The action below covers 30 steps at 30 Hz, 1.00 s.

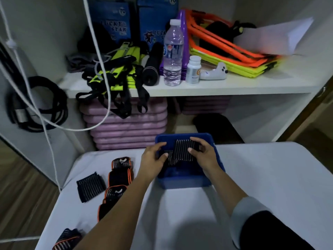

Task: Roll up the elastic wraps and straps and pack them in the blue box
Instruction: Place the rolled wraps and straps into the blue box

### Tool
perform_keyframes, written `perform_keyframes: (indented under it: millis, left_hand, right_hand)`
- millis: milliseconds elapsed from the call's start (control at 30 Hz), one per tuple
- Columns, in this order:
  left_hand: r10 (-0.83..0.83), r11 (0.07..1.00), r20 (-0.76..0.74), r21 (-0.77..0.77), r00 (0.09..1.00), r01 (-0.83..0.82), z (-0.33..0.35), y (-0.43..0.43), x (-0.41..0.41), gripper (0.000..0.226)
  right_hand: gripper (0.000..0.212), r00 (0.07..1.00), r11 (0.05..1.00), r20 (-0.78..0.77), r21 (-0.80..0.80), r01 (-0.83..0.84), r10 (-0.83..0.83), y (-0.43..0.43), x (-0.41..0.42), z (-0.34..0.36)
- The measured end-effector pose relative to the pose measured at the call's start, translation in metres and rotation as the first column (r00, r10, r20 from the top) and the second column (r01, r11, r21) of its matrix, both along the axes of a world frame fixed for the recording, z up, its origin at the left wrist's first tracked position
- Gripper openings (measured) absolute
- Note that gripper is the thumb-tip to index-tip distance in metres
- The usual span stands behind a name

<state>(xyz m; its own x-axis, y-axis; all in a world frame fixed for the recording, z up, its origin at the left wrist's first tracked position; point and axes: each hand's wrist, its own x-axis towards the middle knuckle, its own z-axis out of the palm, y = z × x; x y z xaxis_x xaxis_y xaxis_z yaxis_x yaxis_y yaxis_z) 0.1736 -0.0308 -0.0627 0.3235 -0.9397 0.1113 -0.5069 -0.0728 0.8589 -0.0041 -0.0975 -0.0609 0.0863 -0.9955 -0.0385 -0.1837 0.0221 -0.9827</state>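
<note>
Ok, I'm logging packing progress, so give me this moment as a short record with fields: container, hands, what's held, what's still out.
container: blue box on the white table, open
left hand: grip on the black ribbed wrap over the box
right hand: grip on the same wrap
still on table: flat black wrap, orange-edged wraps, striped wrap at the near edge
box contents under the hands: cannot tell

Both hands, left hand (153,157) and right hand (203,154), around a black ribbed wrap (182,150) over the blue box (183,183).
</note>
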Motion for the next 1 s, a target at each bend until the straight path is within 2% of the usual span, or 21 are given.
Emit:
perform_keyframes:
  millis: [100,200,367,567,733,867,1000]
  left_hand:
    - [0.014,0.997,0.184,0.072,0.983,-0.028,-0.009,-0.019,-0.006,0.040]
    - [0.045,0.988,0.325,0.123,0.945,-0.089,-0.015,-0.029,-0.008,0.040]
    - [0.031,0.979,0.432,0.167,0.901,-0.114,-0.027,-0.037,-0.007,0.046]
    - [-0.022,0.970,0.439,0.226,0.898,-0.086,-0.039,-0.038,-0.005,0.053]
    - [-0.016,0.975,0.413,0.208,0.910,-0.078,-0.045,-0.037,-0.004,0.054]
    - [-0.010,0.977,0.399,0.201,0.917,-0.077,-0.048,-0.034,-0.003,0.054]
    - [-0.014,0.976,0.388,0.206,0.921,-0.072,-0.047,-0.033,-0.003,0.055]
  right_hand:
    - [0.038,0.999,0.997,-0.010,0.059,0.048,-0.047,-0.027,-0.021,-0.011]
    - [0.038,0.996,0.994,-0.084,0.098,0.043,-0.034,-0.048,-0.030,-0.026]
    - [0.037,0.985,0.986,-0.173,0.166,0.019,0.010,-0.073,-0.019,-0.058]
    - [0.037,0.966,0.969,-0.215,0.228,-0.095,0.145,-0.089,-0.011,-0.081]
    - [0.037,0.953,0.965,-0.277,0.256,-0.054,0.126,-0.096,-0.008,-0.093]
    - [0.046,0.869,0.978,-0.467,0.190,-0.084,0.166,-0.094,-0.006,-0.097]
    - [0.039,0.791,0.988,-0.595,0.135,-0.075,0.141,-0.091,-0.005,-0.094]
